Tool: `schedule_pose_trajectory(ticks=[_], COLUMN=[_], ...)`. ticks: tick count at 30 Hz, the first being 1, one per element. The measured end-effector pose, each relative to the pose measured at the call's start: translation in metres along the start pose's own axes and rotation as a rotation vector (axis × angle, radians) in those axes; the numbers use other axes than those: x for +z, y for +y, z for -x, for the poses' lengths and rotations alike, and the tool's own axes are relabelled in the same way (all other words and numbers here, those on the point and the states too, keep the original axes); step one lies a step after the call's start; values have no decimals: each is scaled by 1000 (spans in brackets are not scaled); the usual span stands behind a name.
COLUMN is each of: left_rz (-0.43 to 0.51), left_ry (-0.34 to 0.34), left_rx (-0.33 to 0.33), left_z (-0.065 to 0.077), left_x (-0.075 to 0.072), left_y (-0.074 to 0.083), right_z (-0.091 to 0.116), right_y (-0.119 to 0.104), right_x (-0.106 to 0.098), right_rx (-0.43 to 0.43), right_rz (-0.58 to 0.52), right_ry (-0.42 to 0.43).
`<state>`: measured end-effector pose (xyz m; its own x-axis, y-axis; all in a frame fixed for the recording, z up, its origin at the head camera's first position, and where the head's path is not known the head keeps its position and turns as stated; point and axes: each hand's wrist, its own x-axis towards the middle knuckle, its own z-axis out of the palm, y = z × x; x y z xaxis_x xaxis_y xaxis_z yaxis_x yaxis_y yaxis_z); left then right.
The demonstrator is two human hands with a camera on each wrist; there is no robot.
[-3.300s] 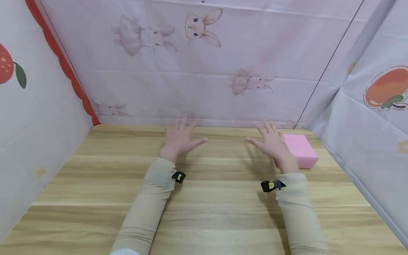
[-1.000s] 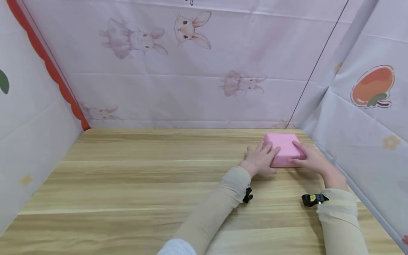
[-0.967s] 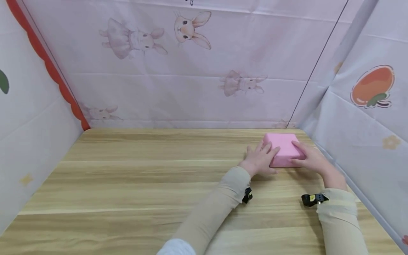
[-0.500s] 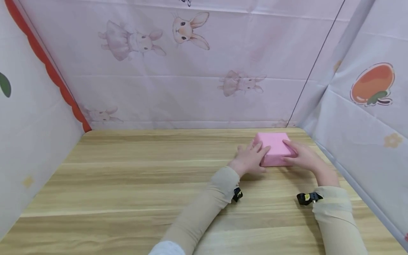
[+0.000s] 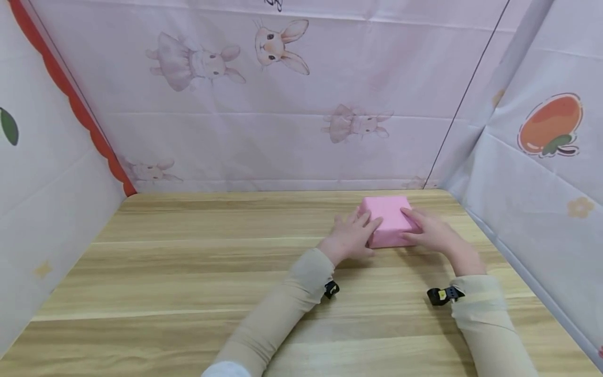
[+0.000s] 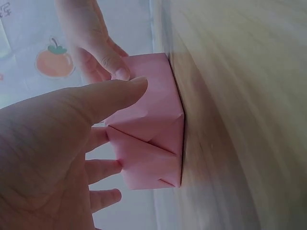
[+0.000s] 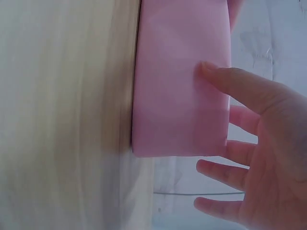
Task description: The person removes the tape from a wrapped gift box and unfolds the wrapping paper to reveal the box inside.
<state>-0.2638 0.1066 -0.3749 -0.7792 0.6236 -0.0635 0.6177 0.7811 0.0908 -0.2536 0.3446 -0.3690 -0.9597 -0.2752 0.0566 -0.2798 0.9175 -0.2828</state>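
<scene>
A pink paper-wrapped box (image 5: 390,217) lies flat on the wooden table near its back edge, right of the middle. My left hand (image 5: 347,240) is at its left end, fingers spread and fairly straight, with fingertips touching the upper edge. In the left wrist view the left thumb (image 6: 120,98) passes in front of the box; whether it touches cannot be told. My right hand (image 5: 435,234) holds the right end, thumb on the front face and forefinger over the top. Its other fingers (image 7: 220,175) stretch out past the end in the right wrist view.
The wooden table (image 5: 188,283) spreads left and forward. A pale cloth wall (image 5: 282,141) with rabbit prints rises behind it. Further cloth walls stand on both sides; the right one carries an orange fruit print (image 5: 551,125).
Both hands have come from apart over the table to the pink box. Over the last second, box and hands have slid left together along the table.
</scene>
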Motion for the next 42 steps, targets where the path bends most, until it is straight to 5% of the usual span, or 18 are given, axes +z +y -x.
schedule_pose_trajectory(ticks=[24,42], left_rz=[-101,-69], left_ry=[24,37], left_rx=[7,3], left_z=[46,83], left_x=[-1,-2], left_y=[-32,-55], right_z=[-3,-2], right_y=[-43,-75], right_x=[10,17], right_rx=[-55,-167], right_rz=[25,79], right_ry=[-4,11])
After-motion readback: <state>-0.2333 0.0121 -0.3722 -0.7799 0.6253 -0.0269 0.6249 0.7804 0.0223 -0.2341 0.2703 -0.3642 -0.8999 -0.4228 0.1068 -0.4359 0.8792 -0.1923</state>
